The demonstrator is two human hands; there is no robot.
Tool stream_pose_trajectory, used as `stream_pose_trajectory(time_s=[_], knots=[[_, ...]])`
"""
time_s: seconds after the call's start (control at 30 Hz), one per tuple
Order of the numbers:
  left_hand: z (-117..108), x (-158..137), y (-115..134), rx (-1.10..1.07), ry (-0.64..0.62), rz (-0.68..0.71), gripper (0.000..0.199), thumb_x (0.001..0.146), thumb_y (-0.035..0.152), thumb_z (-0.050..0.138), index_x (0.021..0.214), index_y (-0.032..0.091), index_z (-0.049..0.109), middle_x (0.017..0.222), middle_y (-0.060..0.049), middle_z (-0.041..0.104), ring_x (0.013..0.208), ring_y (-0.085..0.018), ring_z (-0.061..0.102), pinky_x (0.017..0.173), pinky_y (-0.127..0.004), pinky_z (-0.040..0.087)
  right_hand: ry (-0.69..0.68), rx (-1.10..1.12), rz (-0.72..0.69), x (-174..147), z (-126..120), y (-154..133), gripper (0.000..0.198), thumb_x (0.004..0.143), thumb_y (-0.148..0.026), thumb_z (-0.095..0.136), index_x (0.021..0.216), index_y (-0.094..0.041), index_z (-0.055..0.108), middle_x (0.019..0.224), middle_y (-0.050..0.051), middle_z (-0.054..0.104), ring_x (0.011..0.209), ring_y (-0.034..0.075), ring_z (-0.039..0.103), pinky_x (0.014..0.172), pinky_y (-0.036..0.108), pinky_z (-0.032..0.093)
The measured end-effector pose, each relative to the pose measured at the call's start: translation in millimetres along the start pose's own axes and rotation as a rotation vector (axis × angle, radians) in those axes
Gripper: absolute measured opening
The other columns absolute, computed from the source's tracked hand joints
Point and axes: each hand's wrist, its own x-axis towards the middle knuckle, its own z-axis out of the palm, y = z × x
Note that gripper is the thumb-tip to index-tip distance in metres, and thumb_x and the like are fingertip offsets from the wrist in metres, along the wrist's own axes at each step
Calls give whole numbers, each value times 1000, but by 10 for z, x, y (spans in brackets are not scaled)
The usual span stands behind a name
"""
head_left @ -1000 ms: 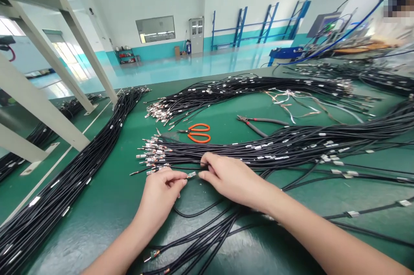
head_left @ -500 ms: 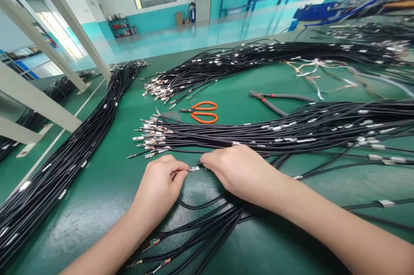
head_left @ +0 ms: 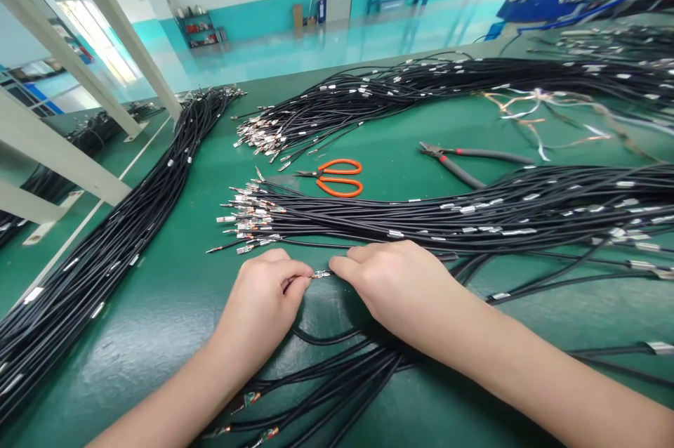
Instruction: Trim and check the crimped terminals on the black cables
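Between my fingertips, low over the green table [head_left: 173,272], a small metallic-and-clear connector end [head_left: 321,274] of a black cable shows. My left hand [head_left: 271,290] pinches its left side with thumb and forefinger. On its right side, my right hand [head_left: 387,276] is closed on the black cable, most of which the fingers hide. Just beyond both hands lies a bundle of black cables [head_left: 342,216] with bared, terminated ends pointing left. Nearer me, under my right arm, a smaller group of black cables [head_left: 363,381] fans out, its copper-and-clear ends at the lower left.
Orange-handled scissors [head_left: 340,178] and grey-handled cutting pliers [head_left: 468,161] lie between the near bundle and a far cable bundle [head_left: 411,86]. A long cable bundle [head_left: 142,202] runs down the left side beside white posts [head_left: 126,27]. Loose stripped strands [head_left: 537,107] lie at the right back.
The view has tilted slightly, so the scissors and pliers appear further right. Both hands keep their pinch, and the connector end has turned a little between them.
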Motion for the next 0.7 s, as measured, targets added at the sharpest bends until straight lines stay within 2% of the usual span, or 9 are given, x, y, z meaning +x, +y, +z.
stream_pose_trajectory(time_s=[0.7], knots=[[-2, -8, -5, -24, -2, -13, 20, 75, 10, 52, 74, 21, 69, 65, 0, 60, 61, -13, 53, 58, -25, 40, 11, -60, -20, 15, 2, -35, 17, 73, -3, 48, 72, -18, 56, 60, -1, 57, 49, 11, 50, 46, 26, 19]])
